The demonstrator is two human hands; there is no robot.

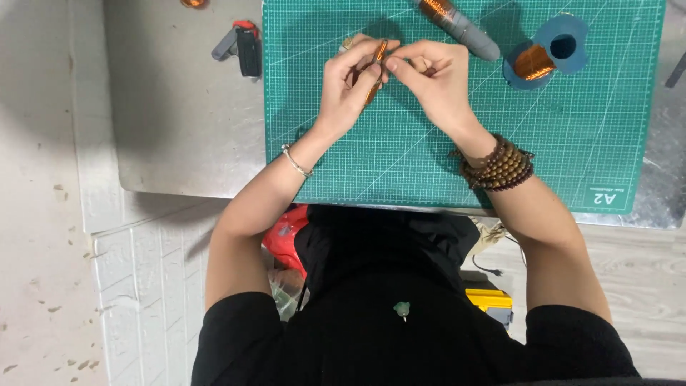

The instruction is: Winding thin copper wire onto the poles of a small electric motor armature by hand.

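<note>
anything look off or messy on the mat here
Nothing stands out. Both hands, left hand and right hand, pinch a thin copper-wound piece over the green cutting mat; the copper wire spool lies on its side, intact.

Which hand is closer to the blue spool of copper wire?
Right. The right hand is just left of the spool in the picture; the left hand is farther off, beyond the right hand.

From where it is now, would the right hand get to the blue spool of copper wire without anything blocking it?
Probably yes. The right hand is pinching a copper-wound piece together with the left hand, and the blue spool lies just to its right on the green cutting mat, with bare mat between them. It would have to let go first.
</note>
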